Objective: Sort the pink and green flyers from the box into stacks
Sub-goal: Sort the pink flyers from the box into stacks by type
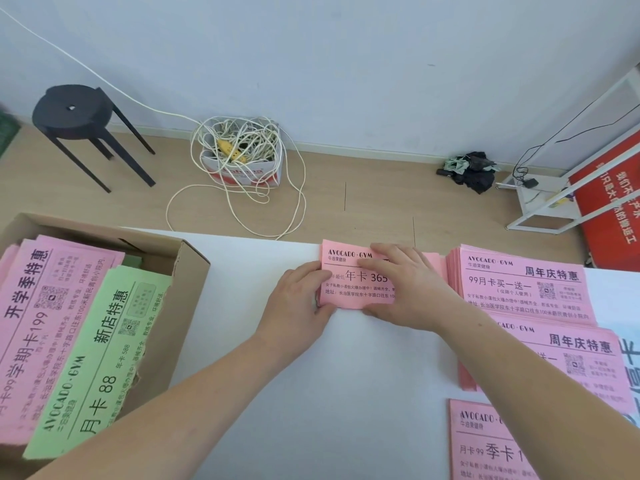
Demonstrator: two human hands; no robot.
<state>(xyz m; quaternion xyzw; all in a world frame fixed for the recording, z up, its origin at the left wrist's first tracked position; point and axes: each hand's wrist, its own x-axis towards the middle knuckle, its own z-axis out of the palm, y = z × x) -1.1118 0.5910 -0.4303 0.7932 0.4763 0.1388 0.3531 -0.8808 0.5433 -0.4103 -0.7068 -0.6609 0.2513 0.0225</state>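
Currently both hands — left hand (pixel 298 299), right hand (pixel 405 285) — rest flat on a pink flyer stack (pixel 349 289) on the worktop (pixel 311 375), grips apart; thin, slippery paper — best squared by its edges.

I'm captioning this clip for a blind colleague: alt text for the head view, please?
Both hands, left hand and right hand, press on a pink flyer stack on a white table; a cardboard box of pink and green flyers sits left.
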